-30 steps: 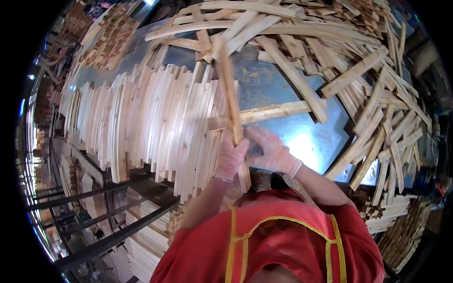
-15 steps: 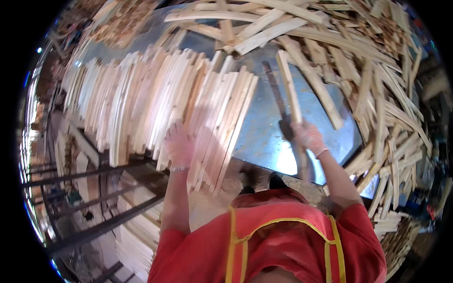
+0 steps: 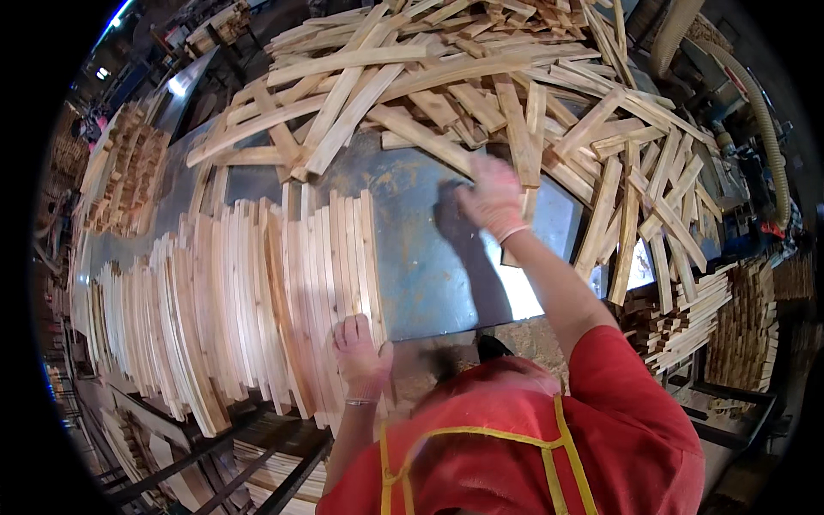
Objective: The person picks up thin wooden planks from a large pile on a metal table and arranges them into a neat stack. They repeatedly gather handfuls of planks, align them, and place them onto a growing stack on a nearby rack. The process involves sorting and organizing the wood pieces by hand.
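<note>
Sorting slats: left hand [image 3: 359, 350] flat on the stacked row [image 3: 257, 300], right hand [image 3: 491, 199] open, reaching for a loose slat [image 3: 515, 137] to grasp next.

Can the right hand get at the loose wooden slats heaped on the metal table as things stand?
Probably yes: the right hand is already at the edge of the loose wooden slats, with bare metal table beneath it and nothing in between.

right hand [image 3: 491, 199] motion-blurred — grip unclear, slat pile [image 3: 532, 77] cut off
</note>
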Available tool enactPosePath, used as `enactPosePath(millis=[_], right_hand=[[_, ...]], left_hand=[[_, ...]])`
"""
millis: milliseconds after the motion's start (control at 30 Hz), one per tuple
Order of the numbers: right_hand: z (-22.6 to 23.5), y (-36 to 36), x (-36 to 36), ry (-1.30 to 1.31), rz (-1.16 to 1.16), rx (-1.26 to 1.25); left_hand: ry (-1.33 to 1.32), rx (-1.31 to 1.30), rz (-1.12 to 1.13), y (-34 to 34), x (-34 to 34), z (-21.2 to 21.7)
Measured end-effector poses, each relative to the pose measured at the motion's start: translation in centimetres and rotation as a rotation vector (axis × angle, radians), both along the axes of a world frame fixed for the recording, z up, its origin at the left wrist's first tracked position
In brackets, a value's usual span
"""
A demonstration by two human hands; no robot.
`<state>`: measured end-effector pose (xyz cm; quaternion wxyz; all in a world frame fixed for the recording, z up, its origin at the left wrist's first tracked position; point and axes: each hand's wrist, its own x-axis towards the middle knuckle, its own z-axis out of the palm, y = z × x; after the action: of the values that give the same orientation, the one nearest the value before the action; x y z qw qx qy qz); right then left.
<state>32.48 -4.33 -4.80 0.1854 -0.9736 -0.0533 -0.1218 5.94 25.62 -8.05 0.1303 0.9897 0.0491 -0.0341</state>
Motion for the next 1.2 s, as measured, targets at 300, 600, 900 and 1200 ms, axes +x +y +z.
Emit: enactPosePath(millis=[300, 600, 900, 1200], right_hand=[[-3.8, -10.0, 3.2, 0.187, -0.345, 0.002], [-1.7, -10.7, -7.8, 0.157, -0.156, 0.620], [-2.1, -11.3, -3.1, 0.465, -0.290, 1.022], [-6.9, 6.1, -17.5, 0.646, 0.186, 0.684]], left_hand=[[-0.065, 0.049, -0.142, -7.1, 4.4, 1.8], [0.279, -0.236, -0.014, -20.4, 10.2, -0.3], [0.228, -0.957, 0.257, -17.4, 7.3, 0.1], [-0.214, -0.093, 0.101, -8.2, -1.4, -2.8]])
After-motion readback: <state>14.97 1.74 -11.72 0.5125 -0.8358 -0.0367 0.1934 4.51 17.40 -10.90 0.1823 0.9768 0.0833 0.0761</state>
